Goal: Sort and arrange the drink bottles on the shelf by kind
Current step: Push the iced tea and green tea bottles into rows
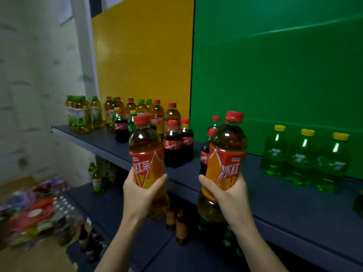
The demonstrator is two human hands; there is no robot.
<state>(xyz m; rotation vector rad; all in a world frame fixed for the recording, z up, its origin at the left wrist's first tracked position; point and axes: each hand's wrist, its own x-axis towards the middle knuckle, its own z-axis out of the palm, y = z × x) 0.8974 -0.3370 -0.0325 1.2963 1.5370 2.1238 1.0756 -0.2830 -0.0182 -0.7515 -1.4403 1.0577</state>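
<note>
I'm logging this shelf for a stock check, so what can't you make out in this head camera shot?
Head view, lower left: the pile of packets is motion-blurred; contents unreadable.
Head view, right edge: a dark bottle is cut off by the frame.
Head view, centre: a cola bottle is mostly hidden behind the iced tea bottle gripped by the right hand.
Head view, below: the lower-shelf bottles are dark and small; labels unreadable.

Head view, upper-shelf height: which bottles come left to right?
green-capped tea bottles → left iced tea bottle, gripped by left hand → cola pair → right iced tea bottle, gripped by right hand → yellow-capped green soda bottles
</note>
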